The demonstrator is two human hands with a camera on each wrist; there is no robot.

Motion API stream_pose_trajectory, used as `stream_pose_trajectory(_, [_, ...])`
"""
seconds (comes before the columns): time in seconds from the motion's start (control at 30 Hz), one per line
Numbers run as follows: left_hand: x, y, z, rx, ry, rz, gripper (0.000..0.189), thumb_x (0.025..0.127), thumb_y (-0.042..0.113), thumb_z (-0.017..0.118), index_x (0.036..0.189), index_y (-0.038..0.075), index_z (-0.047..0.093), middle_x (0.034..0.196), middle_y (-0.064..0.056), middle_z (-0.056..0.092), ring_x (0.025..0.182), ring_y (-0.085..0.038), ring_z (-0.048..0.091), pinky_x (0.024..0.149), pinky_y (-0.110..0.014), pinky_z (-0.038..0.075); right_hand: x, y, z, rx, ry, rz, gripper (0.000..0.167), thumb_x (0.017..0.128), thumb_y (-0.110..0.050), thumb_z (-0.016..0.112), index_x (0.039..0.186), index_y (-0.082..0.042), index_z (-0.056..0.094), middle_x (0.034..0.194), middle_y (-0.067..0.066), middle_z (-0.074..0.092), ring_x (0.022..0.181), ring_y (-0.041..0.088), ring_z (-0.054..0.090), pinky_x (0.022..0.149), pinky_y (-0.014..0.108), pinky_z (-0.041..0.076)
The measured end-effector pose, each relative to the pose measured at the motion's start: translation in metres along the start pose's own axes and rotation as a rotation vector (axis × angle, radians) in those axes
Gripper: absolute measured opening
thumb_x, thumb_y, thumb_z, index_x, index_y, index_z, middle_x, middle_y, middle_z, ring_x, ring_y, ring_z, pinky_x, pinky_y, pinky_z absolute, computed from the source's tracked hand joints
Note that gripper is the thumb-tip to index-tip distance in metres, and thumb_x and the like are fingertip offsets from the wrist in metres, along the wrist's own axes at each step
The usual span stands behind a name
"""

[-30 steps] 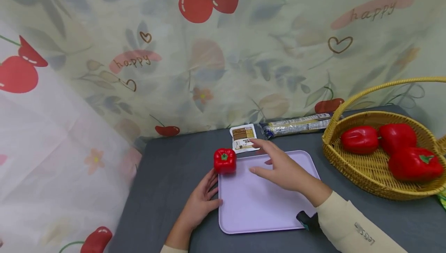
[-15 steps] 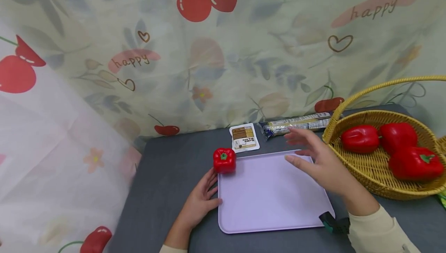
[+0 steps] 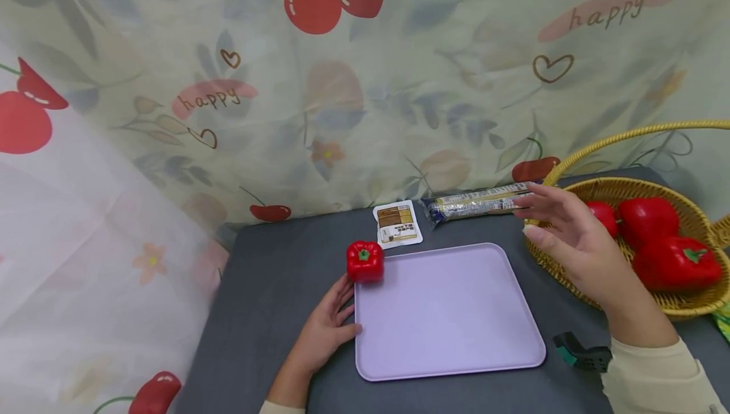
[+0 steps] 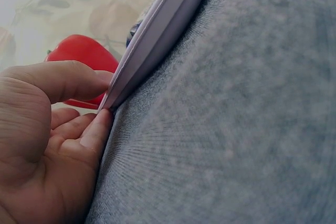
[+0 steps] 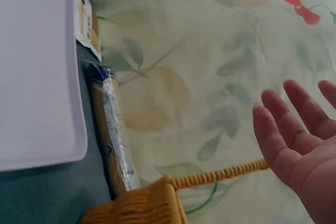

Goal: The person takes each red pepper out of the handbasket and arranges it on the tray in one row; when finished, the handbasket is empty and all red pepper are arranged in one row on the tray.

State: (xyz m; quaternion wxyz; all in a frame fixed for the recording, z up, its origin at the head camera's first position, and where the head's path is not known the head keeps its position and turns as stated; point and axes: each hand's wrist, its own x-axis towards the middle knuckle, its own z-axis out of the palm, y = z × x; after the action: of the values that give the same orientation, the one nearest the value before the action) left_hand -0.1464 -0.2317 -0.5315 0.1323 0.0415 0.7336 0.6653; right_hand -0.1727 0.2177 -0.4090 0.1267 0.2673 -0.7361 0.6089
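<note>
My left hand (image 3: 322, 330) rests against the left edge of a lavender tray (image 3: 445, 312), its thumb and fingertips touching the rim and the fingers loosely extended. A red bell pepper (image 3: 365, 262) with a green stem sits at the tray's far left corner, just beyond those fingers. In the left wrist view the thumb and fingers (image 4: 86, 80) partly cover the bell pepper (image 4: 84, 56). My right hand (image 3: 587, 255) is in the air at the near left side of a wicker basket (image 3: 547, 243), fingers spread and slightly bent, nothing in them. It hides part of one red pepper inside.
Several red bell peppers (image 3: 675, 265) lie in the basket, whose tall handle arches over it. Behind the tray are a small flat packet (image 3: 397, 224) and a long silvery package (image 3: 473, 203). A patterned cloth (image 3: 336, 103) hangs along the table's back edge.
My right hand has moved right, from above the tray to the basket's near left side. The left hand stays at the tray's edge; the pepper on the corner has not moved.
</note>
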Motion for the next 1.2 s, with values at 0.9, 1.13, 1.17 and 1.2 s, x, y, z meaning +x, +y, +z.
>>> stream_pose_trajectory(0.9, [0.0, -0.002, 0.001, 0.001, -0.018, 0.048, 0.101, 0.089, -0.018, 0.075, 0.173, 0.006, 0.024, 0.176, -0.013, 0.029, 0.16, -0.032, 0.03, 0.119, -0.036, 0.04, -0.026, 0.053, -0.075, -0.131, 0.376, 0.236, 0.047, 0.118, -0.021, 0.042, 0.165, -0.013, 0.045, 0.146, -0.003, 0.056, 0.135, 0.016, 0.05, 0.104, 0.014, 0.045])
stream_pose_trajectory(1.13, [0.0, -0.003, 0.001, 0.003, -0.018, 0.04, 0.101, 0.09, -0.016, 0.076, 0.173, 0.007, 0.024, 0.176, -0.012, 0.029, 0.16, -0.032, 0.03, 0.118, -0.035, 0.041, -0.031, 0.068, -0.083, -0.156, 0.343, 0.332, 0.052, 0.119, -0.028, 0.037, 0.17, -0.015, 0.035, 0.148, -0.009, 0.047, 0.148, 0.02, 0.034, 0.114, 0.014, 0.03])
stream_pose_trajectory(1.17, [0.0, -0.003, 0.001, 0.003, -0.017, 0.04, 0.101, 0.09, -0.016, 0.076, 0.173, 0.007, 0.024, 0.176, -0.013, 0.029, 0.16, -0.032, 0.03, 0.118, -0.035, 0.041, -0.031, 0.069, -0.084, -0.151, 0.321, 0.346, 0.053, 0.119, -0.028, 0.037, 0.171, -0.015, 0.032, 0.151, -0.005, 0.045, 0.148, 0.021, 0.033, 0.112, 0.013, 0.031])
stream_pose_trajectory(1.2, [0.0, -0.003, 0.001, 0.003, -0.016, 0.04, 0.101, 0.09, -0.016, 0.076, 0.173, 0.007, 0.024, 0.176, -0.013, 0.029, 0.16, -0.032, 0.03, 0.118, -0.035, 0.041, -0.031, 0.07, -0.084, -0.147, 0.294, 0.368, 0.055, 0.119, -0.029, 0.037, 0.172, -0.014, 0.029, 0.155, 0.002, 0.041, 0.149, 0.021, 0.03, 0.109, 0.01, 0.032])
